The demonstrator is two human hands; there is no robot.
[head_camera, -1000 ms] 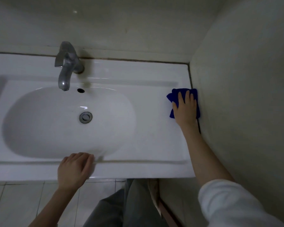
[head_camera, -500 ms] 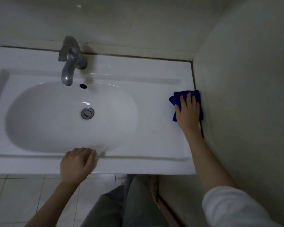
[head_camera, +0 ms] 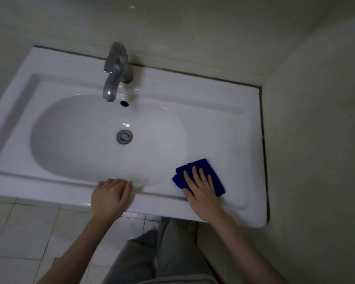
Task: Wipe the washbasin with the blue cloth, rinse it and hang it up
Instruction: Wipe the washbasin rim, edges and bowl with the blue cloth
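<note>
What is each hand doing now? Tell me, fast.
Left hand: open, fingers loosely bent, resting on the washbasin rim.
Right hand: open, flat, pressing the blue cloth.
</note>
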